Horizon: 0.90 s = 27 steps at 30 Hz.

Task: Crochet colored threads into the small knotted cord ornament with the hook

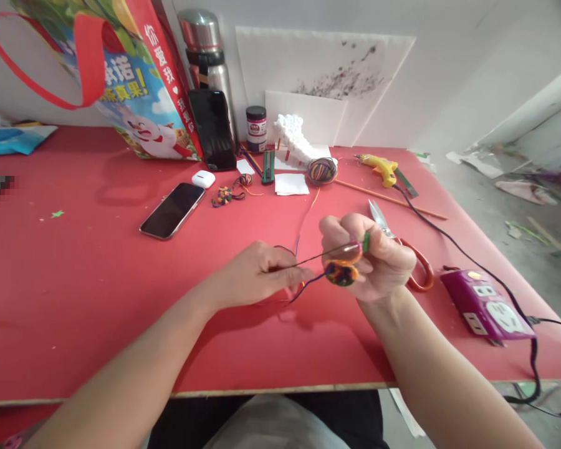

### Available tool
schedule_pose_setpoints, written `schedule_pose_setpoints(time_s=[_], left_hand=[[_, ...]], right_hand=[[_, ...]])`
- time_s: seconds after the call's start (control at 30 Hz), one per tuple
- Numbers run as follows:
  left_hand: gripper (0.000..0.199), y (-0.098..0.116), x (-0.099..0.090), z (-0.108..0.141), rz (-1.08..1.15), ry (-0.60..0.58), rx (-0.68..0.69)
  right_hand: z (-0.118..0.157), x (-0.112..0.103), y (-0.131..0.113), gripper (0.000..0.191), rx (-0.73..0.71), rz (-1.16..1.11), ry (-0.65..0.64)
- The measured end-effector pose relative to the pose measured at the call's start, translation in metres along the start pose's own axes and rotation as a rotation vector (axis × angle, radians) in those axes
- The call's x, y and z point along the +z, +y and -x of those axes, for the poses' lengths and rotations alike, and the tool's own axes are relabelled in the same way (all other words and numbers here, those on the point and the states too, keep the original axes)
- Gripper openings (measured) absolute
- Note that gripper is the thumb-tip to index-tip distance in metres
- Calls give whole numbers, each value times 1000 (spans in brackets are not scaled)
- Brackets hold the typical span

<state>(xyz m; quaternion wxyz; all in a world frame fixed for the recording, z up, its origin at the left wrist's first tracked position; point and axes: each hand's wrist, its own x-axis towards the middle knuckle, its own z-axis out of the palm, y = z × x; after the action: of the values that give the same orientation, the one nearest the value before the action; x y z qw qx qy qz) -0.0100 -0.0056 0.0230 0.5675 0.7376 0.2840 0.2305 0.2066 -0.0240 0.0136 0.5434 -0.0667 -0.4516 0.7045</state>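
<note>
Over the front middle of the red table, my right hand [369, 255] is closed around a small crochet hook [354, 247], of which a short metal length and a bit of green show. A little multicoloured crocheted piece [341, 272] in orange and dark yarn hangs at those fingers. To its left, my left hand [266, 274] pinches the yarn [315, 256], which runs taut and dark to the hook. Another, blue strand goes from the piece toward my left fingers. A thin yarn tail leads back to a multicoloured yarn ball [322, 170].
Orange-handled scissors [416, 262] lie beside my right hand, with a purple power strip [489, 305] and its cable farther right. A yellow glue gun [378, 169], a thin wooden stick [393, 199], a green utility knife [268, 167] and a phone [172, 211] lie behind.
</note>
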Motion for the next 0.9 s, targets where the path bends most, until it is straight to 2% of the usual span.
schedule_pose_setpoints(time_s=[0.07, 0.13, 0.2, 0.27, 0.3, 0.37, 0.43, 0.47, 0.57, 0.63, 0.67, 0.73, 0.8, 0.87, 0.9], left_hand=[[54, 1, -7, 2, 265, -102, -6], [59, 3, -12, 4, 515, -163, 124], [49, 6, -12, 5, 771, -249, 272], [21, 9, -7, 5, 963, -192, 289], [20, 11, -3, 4, 1000, -84, 245], [26, 11, 5, 2, 942, 146, 106], [29, 10, 12, 0, 750, 278, 48], [29, 9, 15, -1, 640, 314, 46], [10, 9, 21, -1, 205, 388, 80], [14, 11, 20, 0, -8, 415, 111], [19, 12, 19, 1, -19, 407, 110], [29, 13, 15, 2, 170, 354, 78], [35, 14, 11, 2, 529, 264, 38], [31, 14, 10, 2, 847, 209, 36], [23, 14, 11, 1, 954, 207, 32]], right_hand=[[0, -4, -1, 28, -27, -22, -4], [0, -5, 0, 30, -34, -49, -40], [0, -4, 3, 29, -3, -57, -64], [0, 0, 7, 26, 41, -61, -65], [-1, 2, 9, 24, 58, -69, -72], [-1, 5, 12, 20, 83, -82, -93], [-2, 8, 12, 17, 96, -75, -103], [-2, 9, 12, 17, 101, -61, -93], [-2, 11, 8, 15, 92, 4, 0], [-1, 10, 5, 16, 71, 39, 67], [-1, 9, 3, 16, 62, 45, 81], [0, 8, 2, 16, 60, 40, 69], [0, 7, 2, 14, 71, 23, 44], [0, 7, 5, 13, 86, 7, 42], [0, 7, 7, 13, 99, 1, 53]])
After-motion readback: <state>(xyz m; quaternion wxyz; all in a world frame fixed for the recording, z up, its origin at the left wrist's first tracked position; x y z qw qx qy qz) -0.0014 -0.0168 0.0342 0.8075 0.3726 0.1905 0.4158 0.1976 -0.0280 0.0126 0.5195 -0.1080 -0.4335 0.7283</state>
